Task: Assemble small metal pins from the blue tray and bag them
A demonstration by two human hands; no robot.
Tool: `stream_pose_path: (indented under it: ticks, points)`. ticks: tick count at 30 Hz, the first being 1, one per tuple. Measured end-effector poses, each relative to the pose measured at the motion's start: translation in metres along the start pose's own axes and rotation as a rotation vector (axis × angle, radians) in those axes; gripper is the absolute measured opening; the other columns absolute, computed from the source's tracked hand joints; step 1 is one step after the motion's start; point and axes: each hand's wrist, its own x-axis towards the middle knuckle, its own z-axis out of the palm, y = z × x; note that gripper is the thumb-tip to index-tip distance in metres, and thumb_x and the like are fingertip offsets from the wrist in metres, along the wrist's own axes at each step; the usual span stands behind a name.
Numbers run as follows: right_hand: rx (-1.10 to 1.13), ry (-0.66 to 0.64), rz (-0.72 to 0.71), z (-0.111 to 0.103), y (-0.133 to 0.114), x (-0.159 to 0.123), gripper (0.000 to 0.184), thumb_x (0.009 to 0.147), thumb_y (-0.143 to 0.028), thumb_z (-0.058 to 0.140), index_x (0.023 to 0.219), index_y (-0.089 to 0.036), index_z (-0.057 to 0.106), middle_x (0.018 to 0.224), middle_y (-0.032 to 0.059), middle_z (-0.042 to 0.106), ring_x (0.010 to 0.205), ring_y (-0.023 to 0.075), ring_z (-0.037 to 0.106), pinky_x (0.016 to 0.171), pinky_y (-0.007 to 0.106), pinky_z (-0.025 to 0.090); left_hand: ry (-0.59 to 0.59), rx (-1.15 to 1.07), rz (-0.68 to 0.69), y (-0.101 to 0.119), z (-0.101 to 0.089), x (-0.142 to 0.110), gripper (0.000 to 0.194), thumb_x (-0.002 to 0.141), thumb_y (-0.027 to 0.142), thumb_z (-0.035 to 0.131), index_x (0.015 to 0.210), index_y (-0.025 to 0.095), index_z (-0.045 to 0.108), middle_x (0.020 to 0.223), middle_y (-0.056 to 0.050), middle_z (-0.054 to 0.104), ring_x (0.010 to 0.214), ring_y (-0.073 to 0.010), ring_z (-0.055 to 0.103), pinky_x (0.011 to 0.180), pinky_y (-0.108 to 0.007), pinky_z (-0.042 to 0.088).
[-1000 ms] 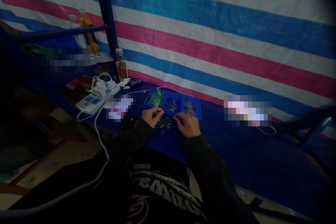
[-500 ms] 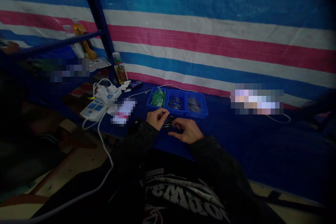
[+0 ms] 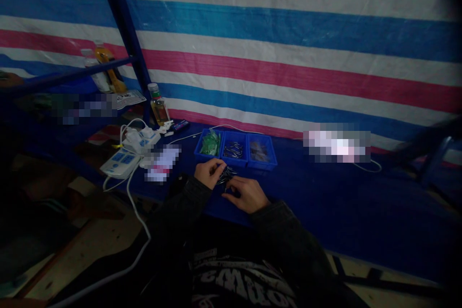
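Observation:
Just in front of three joined blue trays, my left hand (image 3: 210, 173) is closed in a pinch, thumb against forefinger. Whatever is in that pinch is too small to make out. A loose pile of slim dark metal pieces (image 3: 226, 173), perhaps screws, lies on the blue table between my hands. My right hand (image 3: 250, 194) is at the pile's near right edge, its thumb and forefinger closing around one slim metal piece (image 3: 225, 189). Green plastic packets (image 3: 211, 143) fill the left tray. More slim metal pieces (image 3: 234, 149) lie in the middle tray, and brownish small items (image 3: 259, 151) in the right one.
White power strips (image 3: 124, 161) with plugs and cables stand on the left, near a blurred-out phone-like item (image 3: 163, 162). A bottle (image 3: 158, 105) stands by the blue frame post (image 3: 124, 24). Another blurred bright item (image 3: 337, 143) leans at the back right against the striped sheet (image 3: 288, 48).
My right hand has come from the trays' front edge down to the near side of the pile, fingers reaching in. My left hand keeps its pinch beside the pile. The camera view has shifted.

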Motion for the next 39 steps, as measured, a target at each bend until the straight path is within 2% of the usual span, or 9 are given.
stream_pose_path:
  ticks: [7,17,21,29,39]
  points:
    - [-0.026,0.049,0.04,0.0006,-0.0003,-0.0025,0.014,0.084,-0.036,0.067,0.083,-0.022,0.064,0.073,-0.002,0.063,0.066,0.013,0.059,0.06,0.024,0.037,-0.034,0.048,0.018,-0.0013,0.0009,0.0004,0.026,0.089,0.038,0.057,0.092,0.017,0.072,0.052,0.003,0.059,0.046,-0.0088,0.052,0.049,-0.018,0.038]
    - [-0.004,0.044,0.069,0.002,0.0025,-0.0025,0.015,0.087,-0.034,0.064,0.078,-0.022,0.063,0.07,-0.0029,0.06,0.061,0.0115,0.055,0.058,0.024,0.033,-0.06,0.053,0.02,-0.0049,0.0019,0.0016,0.028,0.089,0.041,0.057,0.09,0.017,0.072,0.051,0.003,0.06,0.048,-0.0095,0.053,0.049,-0.018,0.039]
    - [-0.017,0.036,0.111,0.0016,0.0012,-0.0016,0.016,0.084,-0.036,0.066,0.079,-0.022,0.062,0.068,-0.0037,0.059,0.06,0.0115,0.053,0.056,0.024,0.03,-0.064,0.058,0.02,-0.0048,0.0018,0.0017,0.028,0.09,0.041,0.057,0.091,0.017,0.072,0.052,0.003,0.06,0.047,-0.0092,0.053,0.049,-0.018,0.039]
    - [-0.087,0.018,0.221,-0.0008,-0.002,-0.0021,0.008,0.084,-0.027,0.061,0.078,-0.022,0.063,0.07,-0.0034,0.062,0.061,0.0108,0.053,0.057,0.025,0.025,-0.071,0.053,0.025,-0.0059,0.0021,0.0011,0.028,0.09,0.04,0.057,0.091,0.016,0.072,0.052,0.003,0.061,0.048,-0.0086,0.055,0.05,-0.017,0.038]
    - [-0.101,-0.005,0.236,-0.0019,-0.0005,-0.0033,0.008,0.09,-0.03,0.06,0.085,-0.024,0.063,0.077,-0.0028,0.065,0.068,0.0128,0.058,0.059,0.026,0.027,-0.077,0.037,0.019,-0.0037,0.0017,0.001,0.028,0.09,0.04,0.058,0.093,0.016,0.072,0.051,0.003,0.061,0.046,-0.0083,0.054,0.05,-0.017,0.038]
